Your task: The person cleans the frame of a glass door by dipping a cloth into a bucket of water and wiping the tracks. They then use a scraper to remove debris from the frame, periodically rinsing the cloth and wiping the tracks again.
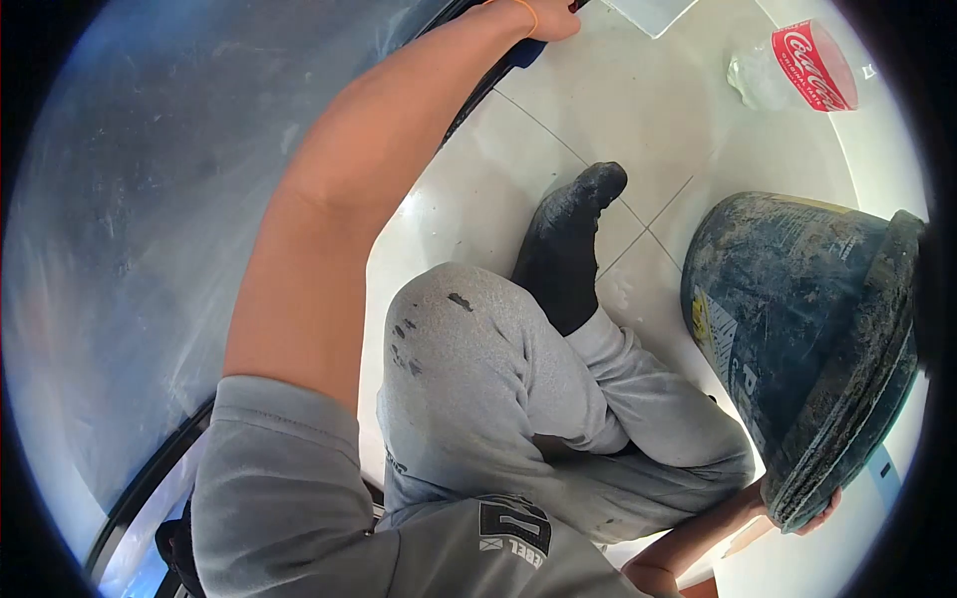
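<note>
My left arm reaches along a large dark, glossy panel [169, 199] with a black edge. At the top border of the view, my left hand [551, 20] is partly cut off, with an orange band at the wrist. Its fingers look closed beside the panel's dark edge, and what they hold is hidden. On the right, a dirty dark bucket [788, 299] tilts over, its crusted rim turned towards the lower right. My right hand [822, 516] grips that rim from below, with most of the hand behind the bucket.
My crossed legs in grey trousers [469, 349] and a black-socked foot [568, 244] rest on the light tiled floor [638, 110]. A clear plastic bottle [812, 65] with a red Coca-Cola label lies near the wall at the upper right. A pale sheet [653, 12] shows at the top.
</note>
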Demonstrator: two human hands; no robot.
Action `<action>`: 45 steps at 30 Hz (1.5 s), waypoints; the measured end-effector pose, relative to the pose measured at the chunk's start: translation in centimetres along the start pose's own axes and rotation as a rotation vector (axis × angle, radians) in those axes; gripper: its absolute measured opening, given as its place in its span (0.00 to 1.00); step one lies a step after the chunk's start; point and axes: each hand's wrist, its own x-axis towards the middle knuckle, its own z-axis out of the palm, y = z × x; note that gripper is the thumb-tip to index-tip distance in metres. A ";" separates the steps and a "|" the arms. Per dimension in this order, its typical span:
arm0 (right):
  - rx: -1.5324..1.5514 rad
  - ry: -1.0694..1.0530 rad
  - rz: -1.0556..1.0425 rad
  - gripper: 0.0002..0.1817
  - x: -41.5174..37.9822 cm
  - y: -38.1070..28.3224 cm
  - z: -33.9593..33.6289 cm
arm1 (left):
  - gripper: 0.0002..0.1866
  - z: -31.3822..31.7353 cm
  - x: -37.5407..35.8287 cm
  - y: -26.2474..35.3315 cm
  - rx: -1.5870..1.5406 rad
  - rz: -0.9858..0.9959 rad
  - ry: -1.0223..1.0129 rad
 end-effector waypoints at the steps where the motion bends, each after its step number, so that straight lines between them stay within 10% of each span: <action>1: -0.016 -0.005 -0.004 0.35 0.1 0.0 0.0 | 0.27 1.6 2.1 -1.2 0.007 0.016 0.008; 8: 0.089 0.014 0.016 0.34 -0.9 1.4 -0.5 | 0.26 -6.6 -3.9 4.6 -0.379 -0.418 -0.412; 45: 0.112 0.037 0.036 0.46 -0.2 0.4 0.1 | 0.28 -3.7 -2.3 1.7 0.129 -0.038 -0.264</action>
